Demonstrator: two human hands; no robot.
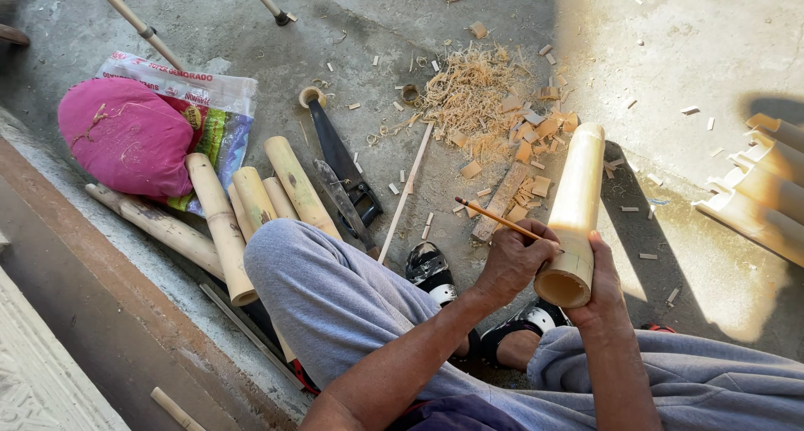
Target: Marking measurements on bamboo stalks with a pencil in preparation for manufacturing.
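A: Setting is a rough concrete floor (pixel 687 37), half sun, half shade, littered with pale wood shavings (pixel 469 83) and small offcut chips. A low step runs along the left edge.

B: Who holds what?

A: The seated person, in grey trousers and sandals, grips a bamboo tube (pixel 574 209) in the right hand (pixel 599 284). That hand cups the near, cut end from below and behind, fingers wrapped partly round it. The left hand (pixel 515 259) is pinched shut on a pencil (pixel 498 217), its tip touching the tube's wall just above the near rim.

B: How does the tube lie?

A: Long axis runs away from the body, far end tilted up and slightly right, resting toward the floor. The open end faces the person. The pencil comes in from the left, crossing the axis almost square. The left hand is nearer the marking spot; the right only steadies.

B: Surfaces?

A: The tube is smooth, pale yellow, round and hollow, with a thin wall. About 5 more bamboo lengths (pixel 251 201) lie at left, duller and stained, beside a dark-handled saw (pixel 339 159). A pink cushion (pixel 126 138) sits on a printed plastic sack (pixel 213 104).
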